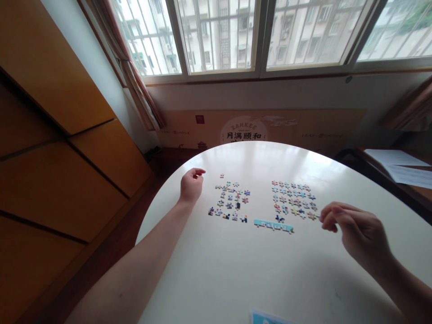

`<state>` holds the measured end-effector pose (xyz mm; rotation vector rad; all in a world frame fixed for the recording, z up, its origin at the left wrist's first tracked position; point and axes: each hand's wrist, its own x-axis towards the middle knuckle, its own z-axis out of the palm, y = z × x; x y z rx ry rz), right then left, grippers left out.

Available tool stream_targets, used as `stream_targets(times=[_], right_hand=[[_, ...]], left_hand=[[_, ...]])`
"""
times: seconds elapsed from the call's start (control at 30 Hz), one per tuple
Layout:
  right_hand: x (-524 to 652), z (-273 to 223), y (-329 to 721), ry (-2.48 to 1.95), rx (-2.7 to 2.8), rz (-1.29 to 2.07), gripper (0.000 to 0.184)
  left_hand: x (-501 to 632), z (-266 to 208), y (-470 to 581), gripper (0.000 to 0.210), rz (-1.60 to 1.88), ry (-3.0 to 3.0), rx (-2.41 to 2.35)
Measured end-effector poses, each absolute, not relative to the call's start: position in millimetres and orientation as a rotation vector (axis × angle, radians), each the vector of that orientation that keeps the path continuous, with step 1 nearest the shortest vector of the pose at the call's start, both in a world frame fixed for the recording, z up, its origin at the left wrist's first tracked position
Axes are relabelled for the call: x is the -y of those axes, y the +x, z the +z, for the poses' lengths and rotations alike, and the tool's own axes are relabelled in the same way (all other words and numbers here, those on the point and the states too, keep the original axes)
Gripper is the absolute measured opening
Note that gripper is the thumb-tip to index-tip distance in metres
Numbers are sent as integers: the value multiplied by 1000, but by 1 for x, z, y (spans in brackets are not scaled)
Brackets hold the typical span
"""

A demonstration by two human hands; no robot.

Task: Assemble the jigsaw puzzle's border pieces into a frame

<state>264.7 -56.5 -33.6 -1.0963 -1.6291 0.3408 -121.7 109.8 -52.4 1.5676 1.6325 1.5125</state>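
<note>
On the far left is a brown cupboard (pixel 81 180), and next to it hangs one curtain (pixel 138 85), tied in the middle. The left hand (pixel 192 183) is over the left side of the white table (pixel 216 274), with its fingers curled in; I cannot tell if it holds anything. Just right of it are the left pieces (pixel 230 197) of a puzzle, with one piece (pixel 222 176) alone at the far side and five in the nearest row. Behind the table, a tan board (pixel 286 123) says "ZANKEE" and, in big dark letters, "月满颐和"; the line below is cut off. At the near edge is part of one blue card (pixel 270 318). Farther in lies one blue strip (pixel 274 226) with white letters, too small to read. One dark piece (pixel 279 218) sits just past it. Beyond are the right pieces (pixel 293 201), in rows, too tiny to count surely. The right hand (pixel 347 227) is just beside them, fingers bent; I cannot tell if it grips a piece. On the far right are two papers (pixel 410 175), their print too faint to read.
</note>
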Motion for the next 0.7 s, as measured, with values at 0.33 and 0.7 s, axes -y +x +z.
stream_targets(times=[0.33,0.7], right_hand=[[59,-36,266,-1111,1624,355,49],[59,-35,267,-1142,1614,360,50]], left_hand=[[-107,-50,-120,23,1466,1630,-1645],[-104,-44,-119,26,1305,1786,-1719]])
